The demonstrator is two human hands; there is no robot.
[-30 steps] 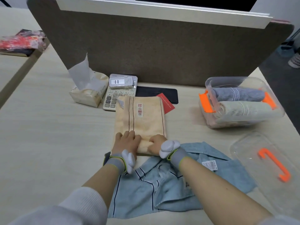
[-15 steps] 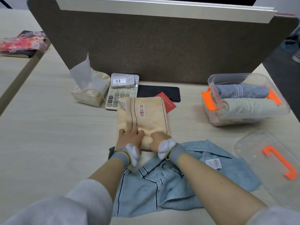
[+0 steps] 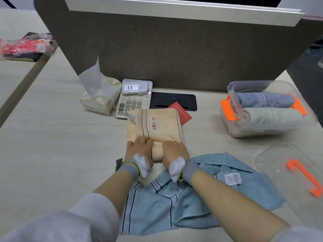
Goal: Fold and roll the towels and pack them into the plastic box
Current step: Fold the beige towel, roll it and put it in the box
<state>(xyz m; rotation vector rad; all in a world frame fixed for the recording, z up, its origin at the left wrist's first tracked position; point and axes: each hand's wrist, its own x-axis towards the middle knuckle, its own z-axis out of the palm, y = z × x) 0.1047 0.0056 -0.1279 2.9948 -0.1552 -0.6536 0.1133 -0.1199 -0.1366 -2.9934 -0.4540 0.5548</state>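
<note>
I see my left hand (image 3: 139, 147) and my right hand (image 3: 174, 150) side by side on the near, rolled end of the peach towel (image 3: 157, 126), fingers curled over the roll and gripping it. The towel lies at the middle of the table (image 3: 52, 145), its flat part reaching toward 12 o'clock, where it touches the calculator (image 3: 132, 103) and covers a corner of the red card (image 3: 183, 114). At 6 o'clock from my hands lies the blue towel (image 3: 201, 198), crumpled and unfolded under my forearms. At 2 o'clock stands the plastic box (image 3: 265, 109) with a grey rolled towel (image 3: 264, 100) and a pale green rolled towel (image 3: 271, 117) inside. The lid (image 3: 293, 173) lies at 4 o'clock, apart from the box. A tissue pack (image 3: 101, 100) is at 11 o'clock.
</note>
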